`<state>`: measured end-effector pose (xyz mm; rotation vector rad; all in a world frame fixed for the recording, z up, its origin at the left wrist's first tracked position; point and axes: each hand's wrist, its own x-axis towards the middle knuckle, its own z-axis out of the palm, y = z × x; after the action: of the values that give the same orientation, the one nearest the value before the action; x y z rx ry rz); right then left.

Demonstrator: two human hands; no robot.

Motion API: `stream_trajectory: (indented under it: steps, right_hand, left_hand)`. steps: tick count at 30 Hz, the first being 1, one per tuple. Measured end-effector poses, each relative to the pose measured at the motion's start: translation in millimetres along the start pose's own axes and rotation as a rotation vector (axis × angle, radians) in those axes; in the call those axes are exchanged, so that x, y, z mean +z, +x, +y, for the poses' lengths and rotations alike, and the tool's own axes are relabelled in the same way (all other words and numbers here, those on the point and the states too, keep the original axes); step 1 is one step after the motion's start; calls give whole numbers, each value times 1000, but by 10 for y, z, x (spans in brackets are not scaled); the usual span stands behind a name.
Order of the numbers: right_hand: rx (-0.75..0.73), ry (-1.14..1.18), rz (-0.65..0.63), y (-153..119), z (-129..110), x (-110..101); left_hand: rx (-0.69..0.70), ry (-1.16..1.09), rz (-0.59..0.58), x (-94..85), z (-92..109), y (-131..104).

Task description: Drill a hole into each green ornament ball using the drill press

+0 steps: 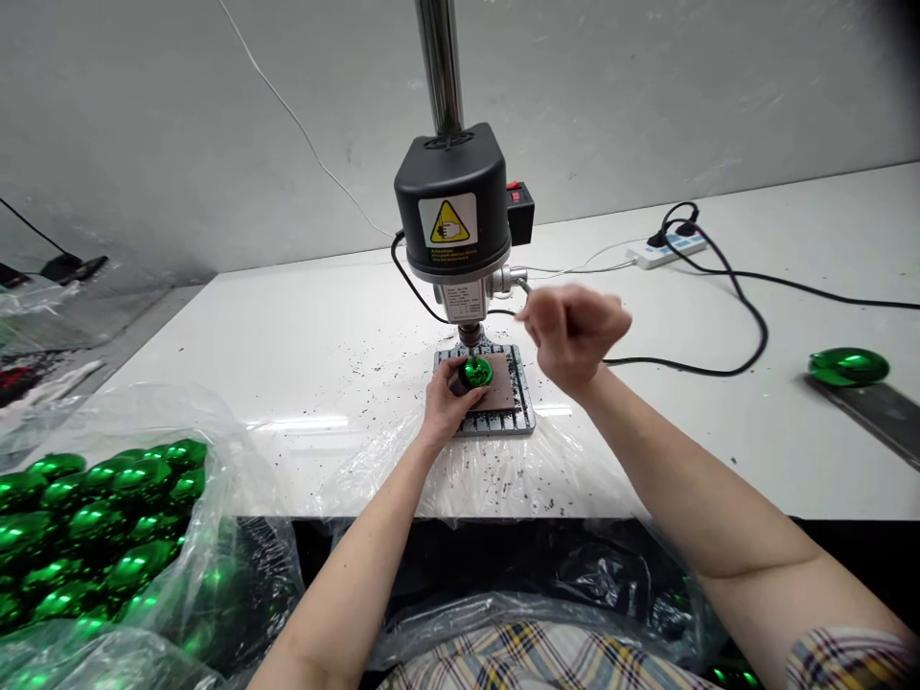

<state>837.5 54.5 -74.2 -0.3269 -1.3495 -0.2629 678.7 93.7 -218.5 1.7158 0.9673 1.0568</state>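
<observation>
Under the chuck of a small bench drill press (452, 192), my left hand (447, 402) is closed round a shiny green ball (478, 372). The thumb and fingers press on its sides, and a dark rim shows beside it. The drill bit meets the top of the ball, though the exact contact is too small to make out. A brown board (499, 391) lies beneath on the slotted metal base (523, 417). My right hand (571, 335) is raised at the right of the drill head, its fingers wrapped round the feed lever, which is mostly hidden.
Several green balls (101, 517) fill a clear plastic bag at the left. Another green ball (848, 366) sits by a dark flat bar (873, 417) at the right. A power strip (668, 249) and black cable lie behind. Dark shavings are scattered on the white table (287, 335).
</observation>
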Motion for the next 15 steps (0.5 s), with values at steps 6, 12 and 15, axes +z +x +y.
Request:
stream_trajectory:
  steps: [6,12,15]
  right_hand:
    - [588,3,95,658,142,193]
    - [593,181,122,721,250,169]
    - [498,160,142,662,325,137]
  left_hand:
    - [-15,104,142,-45,200,-125]
    - [2,345,-354,-360,734,-1079]
    - [54,485,-657,-585,848,-1489]
